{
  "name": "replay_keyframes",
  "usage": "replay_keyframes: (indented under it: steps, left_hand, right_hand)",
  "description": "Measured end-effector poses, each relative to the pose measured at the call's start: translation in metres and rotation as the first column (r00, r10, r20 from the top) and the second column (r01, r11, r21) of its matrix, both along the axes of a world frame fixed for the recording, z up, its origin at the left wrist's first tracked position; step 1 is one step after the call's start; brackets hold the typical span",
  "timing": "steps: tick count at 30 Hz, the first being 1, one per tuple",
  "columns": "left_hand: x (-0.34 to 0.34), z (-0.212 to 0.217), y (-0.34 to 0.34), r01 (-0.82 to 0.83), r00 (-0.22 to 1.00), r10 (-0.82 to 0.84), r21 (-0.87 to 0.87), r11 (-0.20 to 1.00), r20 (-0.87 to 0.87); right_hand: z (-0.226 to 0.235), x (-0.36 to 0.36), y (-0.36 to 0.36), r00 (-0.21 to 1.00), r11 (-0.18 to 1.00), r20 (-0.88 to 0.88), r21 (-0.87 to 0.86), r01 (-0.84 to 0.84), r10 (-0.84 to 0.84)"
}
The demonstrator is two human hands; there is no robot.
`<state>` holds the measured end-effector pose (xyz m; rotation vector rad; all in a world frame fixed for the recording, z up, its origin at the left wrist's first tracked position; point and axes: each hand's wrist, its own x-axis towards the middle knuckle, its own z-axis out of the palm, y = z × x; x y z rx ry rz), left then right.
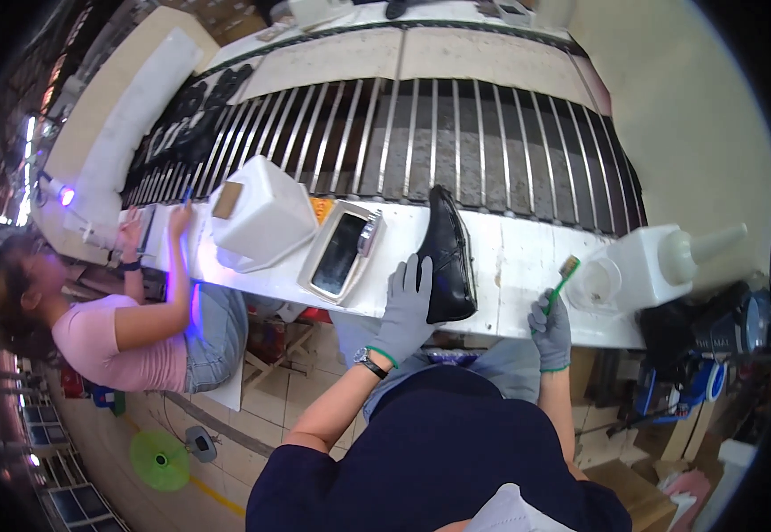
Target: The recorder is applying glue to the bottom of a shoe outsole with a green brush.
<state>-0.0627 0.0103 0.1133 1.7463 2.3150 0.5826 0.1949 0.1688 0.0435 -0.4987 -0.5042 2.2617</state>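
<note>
The left hand (pixel 406 306) steadies a black shoe (pixel 449 257) on the white tabletop (pixel 510 266); the right hand (pixel 552 332) grips a brush (pixel 564 279), not yet touching it.

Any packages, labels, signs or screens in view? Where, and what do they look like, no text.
White jug: on the bench left of the tray, boxy, tilted, with a tan square label.
White squeeze bottle: bench's right end, lying sideways, cone nozzle.
Orange tag: between jug and tray, small.
No screens discernible.
</note>
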Motion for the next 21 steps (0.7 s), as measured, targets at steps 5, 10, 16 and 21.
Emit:
replay_keyframes:
  steps: [5,10,16,21]
  left_hand:
    - [-0.048,0.017,0.005,-0.352,0.913,0.299,0.163,0.922,0.276]
    - [-0.084,0.039,0.033,-0.508,0.792,0.388,0.156,0.847,0.471]
    - [-0.129,0.106,0.025,-0.485,-0.076,0.001,-0.038,0.873,0.997]
    - [-0.227,0.168,0.019,-0.703,0.217,-0.094,0.223,0.675,0.972]
  right_hand:
    - [0.011,-0.009,-0.009,0.665,0.843,0.518,0.358,0.403,-0.538]
    - [0.017,-0.024,-0.023,0.512,0.734,0.553,0.314,0.602,-0.657]
    - [0.011,-0.022,-0.029,0.595,0.798,0.549,0.269,0.539,-0.587]
    - [0.033,-0.02,-0.051,-0.064,0.535,0.582,0.781,0.322,-0.811]
